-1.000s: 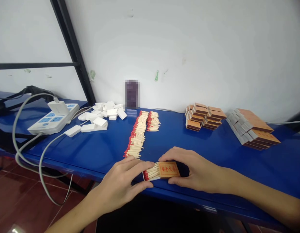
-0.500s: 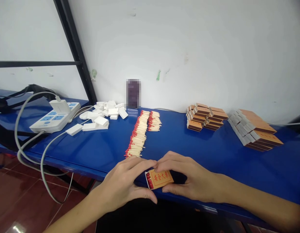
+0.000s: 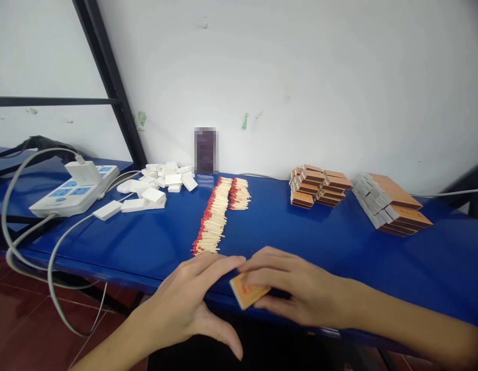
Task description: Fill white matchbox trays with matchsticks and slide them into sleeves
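An orange matchbox (image 3: 249,292) with red printing is gripped in my right hand (image 3: 291,286), above the front edge of the table; its near end looks white and no match heads show there. My left hand (image 3: 196,299) is just left of the box, thumb and fingers spread apart and holding nothing. Beyond the hands lies a long row of red-tipped matches (image 3: 211,219), and beside it a shorter bunch of matches (image 3: 240,195).
Several matchboxes (image 3: 312,188) are stacked on the blue table (image 3: 269,226); more flat boxes with grey ends (image 3: 397,206) stand farther right. White small trays (image 3: 153,195) lie heaped at left, near a power strip (image 3: 78,188) with looping cables. A pixelated dark object (image 3: 206,151) leans against the wall.
The matchbox has tilted in my right hand, and the match heads at its end no longer show. My left thumb has spread wider from the fingers. The view has shifted slightly right.
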{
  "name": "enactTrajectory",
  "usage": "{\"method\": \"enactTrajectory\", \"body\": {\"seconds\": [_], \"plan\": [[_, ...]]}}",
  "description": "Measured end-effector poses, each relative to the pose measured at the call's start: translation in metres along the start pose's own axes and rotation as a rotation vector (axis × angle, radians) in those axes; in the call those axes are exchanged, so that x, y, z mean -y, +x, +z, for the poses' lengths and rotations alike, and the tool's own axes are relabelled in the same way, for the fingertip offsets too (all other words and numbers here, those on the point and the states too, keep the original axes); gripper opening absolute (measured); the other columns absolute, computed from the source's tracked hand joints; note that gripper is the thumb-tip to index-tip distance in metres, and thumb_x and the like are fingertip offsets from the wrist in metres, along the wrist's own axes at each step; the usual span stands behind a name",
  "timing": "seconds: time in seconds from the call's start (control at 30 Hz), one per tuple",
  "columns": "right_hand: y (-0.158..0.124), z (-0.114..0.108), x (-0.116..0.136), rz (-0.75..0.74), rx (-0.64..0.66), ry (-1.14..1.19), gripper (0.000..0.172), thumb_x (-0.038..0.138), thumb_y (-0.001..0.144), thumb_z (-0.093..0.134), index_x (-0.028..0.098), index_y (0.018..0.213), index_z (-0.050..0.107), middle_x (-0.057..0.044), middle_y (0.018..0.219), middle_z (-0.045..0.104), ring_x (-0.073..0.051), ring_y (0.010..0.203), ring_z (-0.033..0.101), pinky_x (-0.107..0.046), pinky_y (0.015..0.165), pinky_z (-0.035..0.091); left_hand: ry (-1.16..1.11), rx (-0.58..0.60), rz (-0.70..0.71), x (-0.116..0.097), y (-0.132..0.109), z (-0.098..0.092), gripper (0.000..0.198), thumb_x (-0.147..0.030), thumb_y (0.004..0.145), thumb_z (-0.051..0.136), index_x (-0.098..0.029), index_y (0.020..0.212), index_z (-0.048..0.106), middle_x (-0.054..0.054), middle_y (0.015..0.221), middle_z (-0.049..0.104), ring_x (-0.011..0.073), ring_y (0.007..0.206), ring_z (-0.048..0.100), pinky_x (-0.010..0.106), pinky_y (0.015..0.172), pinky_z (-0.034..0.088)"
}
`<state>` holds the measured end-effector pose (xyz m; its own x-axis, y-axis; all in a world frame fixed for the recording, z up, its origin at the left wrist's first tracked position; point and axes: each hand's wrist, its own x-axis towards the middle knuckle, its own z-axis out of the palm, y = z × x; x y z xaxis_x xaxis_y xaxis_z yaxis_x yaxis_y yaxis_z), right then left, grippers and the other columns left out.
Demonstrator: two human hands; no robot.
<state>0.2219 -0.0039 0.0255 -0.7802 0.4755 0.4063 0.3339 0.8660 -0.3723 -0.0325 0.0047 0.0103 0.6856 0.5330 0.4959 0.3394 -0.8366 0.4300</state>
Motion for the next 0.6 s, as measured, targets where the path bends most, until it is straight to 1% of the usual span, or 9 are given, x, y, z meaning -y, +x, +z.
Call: {"method": "enactTrajectory", "body": {"seconds": [0.1,0.17,0.2,0.23,0.3,0.37,0.47,0.53,0.6], "plan": [[-0.027,-0.018,-0.02,0.173,-0.055,-0.227,0.037,0.023,0.096,0.053,0.023,0.132,0.055,-0.011,0.121,0.064,-0.02,0.11,0.061,-0.035,0.092,0.054,0.052,0.038,-0.033,-0.001,0.001,-0.001,0.087,-0.07,0.067,0.072,-0.027,0.139,0.048,0.009,0.124,0.065,0.0247,0.106,0.066,0.037,0.091,0.057],[-0.048,-0.035,-0.037,0.344,-0.089,-0.368,0.044,0.027,0.097,0.05,0.026,0.141,0.049,-0.011,0.118,0.061,-0.02,0.098,0.064,-0.034,0.082,0.057,0.12,0.025,0.013,-0.001,0.001,0.0,0.081,-0.072,0.071,0.066,-0.024,0.135,0.052,0.01,0.122,0.066,0.0253,0.106,0.066,0.037,0.091,0.057],[-0.059,-0.045,-0.045,0.394,-0.095,-0.418,0.042,0.029,0.097,0.048,0.028,0.139,0.051,-0.011,0.116,0.06,-0.02,0.093,0.064,-0.034,0.079,0.057,0.153,0.013,0.046,-0.001,0.001,0.001,0.077,-0.072,0.074,0.064,-0.023,0.133,0.054,0.011,0.119,0.067,0.0251,0.105,0.067,0.036,0.089,0.058],[-0.068,-0.056,-0.054,0.425,-0.122,-0.462,0.037,0.031,0.098,0.047,0.027,0.134,0.055,-0.011,0.115,0.059,-0.021,0.094,0.064,-0.036,0.081,0.057,0.179,0.001,0.079,-0.001,0.001,0.001,0.074,-0.072,0.077,0.061,-0.022,0.131,0.055,0.01,0.117,0.068,0.0246,0.104,0.067,0.035,0.088,0.058],[-0.082,-0.077,-0.069,0.489,-0.186,-0.553,0.033,0.034,0.098,0.047,0.024,0.127,0.058,-0.012,0.116,0.058,-0.024,0.1,0.063,-0.041,0.088,0.054,0.221,-0.018,0.124,-0.001,0.001,0.002,0.068,-0.07,0.082,0.057,-0.02,0.129,0.056,0.01,0.114,0.07,0.0233,0.101,0.069,0.033,0.085,0.059],[-0.092,-0.094,-0.081,0.553,-0.225,-0.63,0.033,0.036,0.098,0.045,0.024,0.126,0.058,-0.013,0.117,0.057,-0.027,0.105,0.062,-0.046,0.092,0.052,0.256,-0.032,0.151,-0.001,0.001,0.002,0.065,-0.069,0.086,0.053,-0.02,0.128,0.056,0.009,0.113,0.071,0.0225,0.1,0.069,0.032,0.084,0.059],[-0.102,-0.105,-0.085,0.641,-0.186,-0.664,0.034,0.037,0.099,0.043,0.022,0.125,0.058,-0.015,0.117,0.057,-0.027,0.102,0.063,-0.045,0.091,0.052,0.297,-0.04,0.185,0.001,0.001,0.0,0.06,-0.067,0.089,0.051,-0.02,0.126,0.057,0.008,0.112,0.072,0.0213,0.1,0.069,0.029,0.085,0.059],[-0.109,-0.106,-0.079,0.646,-0.148,-0.642,0.034,0.038,0.1,0.041,0.022,0.124,0.058,-0.014,0.115,0.058,-0.026,0.1,0.063,-0.043,0.09,0.052,0.319,-0.042,0.197,0.003,0.0,-0.001,0.059,-0.066,0.089,0.052,-0.02,0.126,0.058,0.007,0.112,0.072,0.0207,0.1,0.07,0.028,0.086,0.058],[-0.118,-0.11,-0.067,0.63,-0.156,-0.65,0.033,0.038,0.1,0.041,0.023,0.124,0.057,-0.013,0.117,0.058,-0.026,0.101,0.063,-0.042,0.09,0.052,0.34,-0.044,0.202,0.005,-0.001,-0.001,0.059,-0.066,0.087,0.055,-0.021,0.126,0.059,0.006,0.112,0.072,0.0202,0.099,0.07,0.027,0.087,0.058]]}}
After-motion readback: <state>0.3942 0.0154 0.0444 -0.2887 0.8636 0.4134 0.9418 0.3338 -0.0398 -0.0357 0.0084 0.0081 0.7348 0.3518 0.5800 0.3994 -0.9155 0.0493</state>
